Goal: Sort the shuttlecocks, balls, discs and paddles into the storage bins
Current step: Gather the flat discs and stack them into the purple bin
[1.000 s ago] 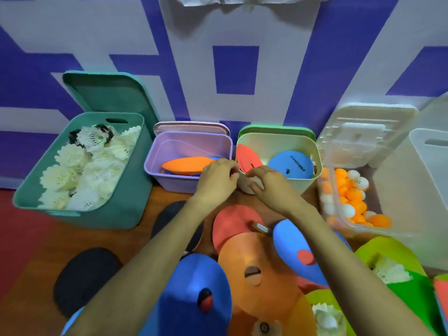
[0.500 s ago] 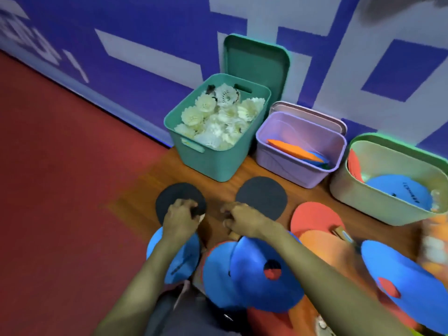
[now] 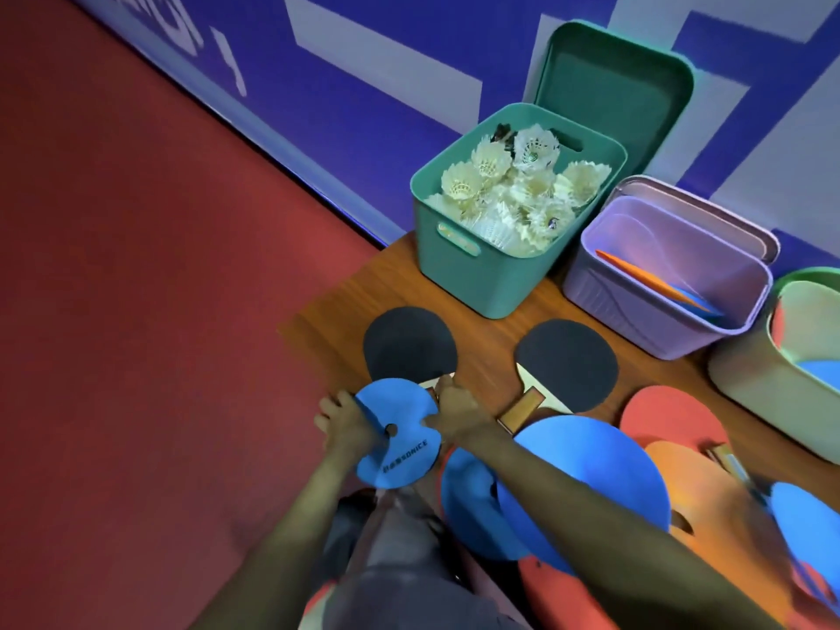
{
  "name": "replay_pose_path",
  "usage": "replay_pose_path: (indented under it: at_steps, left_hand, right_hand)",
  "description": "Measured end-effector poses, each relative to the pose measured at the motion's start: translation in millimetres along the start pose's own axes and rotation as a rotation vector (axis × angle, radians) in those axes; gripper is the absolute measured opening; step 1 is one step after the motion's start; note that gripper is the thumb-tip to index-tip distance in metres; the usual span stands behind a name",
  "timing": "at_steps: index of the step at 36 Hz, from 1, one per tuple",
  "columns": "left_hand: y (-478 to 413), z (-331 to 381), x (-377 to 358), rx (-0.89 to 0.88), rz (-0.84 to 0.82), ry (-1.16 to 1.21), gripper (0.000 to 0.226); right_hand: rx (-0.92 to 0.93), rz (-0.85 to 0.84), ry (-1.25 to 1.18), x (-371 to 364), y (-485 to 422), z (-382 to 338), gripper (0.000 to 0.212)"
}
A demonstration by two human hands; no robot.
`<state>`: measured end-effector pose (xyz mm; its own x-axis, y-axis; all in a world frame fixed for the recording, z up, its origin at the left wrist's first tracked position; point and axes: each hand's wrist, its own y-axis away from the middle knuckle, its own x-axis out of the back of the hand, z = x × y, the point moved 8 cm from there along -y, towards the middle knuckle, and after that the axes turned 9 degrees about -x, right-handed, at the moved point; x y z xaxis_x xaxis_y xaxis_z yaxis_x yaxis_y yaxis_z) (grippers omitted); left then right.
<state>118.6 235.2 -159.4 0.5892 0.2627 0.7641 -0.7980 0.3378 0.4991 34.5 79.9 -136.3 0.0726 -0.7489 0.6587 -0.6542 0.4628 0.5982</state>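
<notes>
A small blue disc (image 3: 400, 436) with a centre hole and black lettering is held between both hands near the wooden board's left edge. My left hand (image 3: 343, 418) grips its left rim and my right hand (image 3: 457, 409) pinches its right rim. Just behind it lies a black paddle (image 3: 409, 343); a second black paddle (image 3: 568, 359) lies to the right, its wooden handle towards me. A teal bin (image 3: 454, 247) holds several white shuttlecocks (image 3: 513, 193). The purple bin (image 3: 659, 311) holds orange and blue discs. A beige-green bin (image 3: 750, 379) sits at the right edge.
Large blue (image 3: 586, 484), red (image 3: 668, 418) and orange (image 3: 704, 479) discs overlap on the board to my right. The teal lid (image 3: 618, 88) leans on the blue and white wall. Red floor (image 3: 159, 356) spreads to the left. My knee (image 3: 400, 557) is below the hands.
My view swung left from the bins to the board's left end. Both hands came back from the beige-green bin and now hold the small blue disc, lifted in front of the left black paddle.
</notes>
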Motion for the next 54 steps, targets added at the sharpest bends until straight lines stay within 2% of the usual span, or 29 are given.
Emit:
replay_pose_path:
  at_steps: [4,6,9,13,15,17,21,25,29,31,33,36,42,48,51,54]
  left_hand:
    - [-5.8,-0.3,4.2,0.001,-0.056,0.185,0.08]
    - [-7.8,2.4,11.1,-0.068,-0.027,0.206,0.064]
    - [-10.4,9.2,26.7,-0.239,0.068,0.3,0.028]
    - [-3.6,27.1,41.3,-0.411,0.087,0.511,0.014]
    - [3.7,49.1,47.9,-0.5,0.088,0.631,0.005]
    - [10.8,74.1,53.6,-0.541,0.106,0.74,0.014]
    - [27.9,134.5,46.4,-0.658,0.055,0.863,0.019]
    - [43.4,195.0,28.1,-0.747,-0.007,0.867,0.019]
    - [68.0,263.9,4.4,-0.857,-0.112,0.815,0.016]
    - [76.9,295.9,-10.0,-0.884,-0.163,0.796,0.011]
    - [86.0,328.0,-25.4,-0.901,-0.225,0.755,0.014]
    - [101.9,376.9,-46.4,-0.912,-0.293,0.714,0.012]
    - [124.5,460.4,-88.1,-0.927,-0.299,0.607,0.013]
    - [144.6,516.1,-88.5,-0.99,-0.126,0.524,0.02]
    - [139.4,527.1,-76.5,-1.032,-0.027,0.473,0.021]
    - [132.0,531.8,-71.4,-1.098,0.021,0.347,0.02]
  right_hand:
    - [-0.019,0.047,0.012,-5.7,0.4,2.0,0.037]
    - [-0.001,0.062,-0.008,-3.4,-0.2,1.9,0.028]
    - [-0.02,0.077,-0.056,1.3,-0.1,6.6,0.027]
    - [-0.019,0.113,-0.237,24.0,5.2,19.8,0.024]
    - [0.05,0.201,-0.328,46.8,13.3,25.2,0.038]
    - [0.137,0.296,-0.345,74.0,26.1,28.4,0.051]
    - [0.18,0.416,-0.37,124.7,49.8,49.0,0.049]
    - [0.131,0.612,-0.551,173.1,72.4,92.1,0.029]
    - [0.043,0.739,-0.811,214.4,100.6,154.3,0.013]
    - [-0.001,0.777,-0.917,232.8,116.9,186.9,0.014]
    - [-0.029,0.81,-1.038,250.9,134.7,216.4,0.02]
    - [-0.125,0.79,-1.155,268.8,153.5,262.7,0.026]
    - [-0.193,0.725,-1.146,297.6,177.3,325.2,0.02]
    - [-0.171,0.959,-1.135,340.1,193.1,365.2,0.024]
    - [-0.232,1.15,-0.945,363.2,203.0,380.6,0.021]
    - [-0.302,1.224,-0.682,379.7,197.1,383.8,0.022]
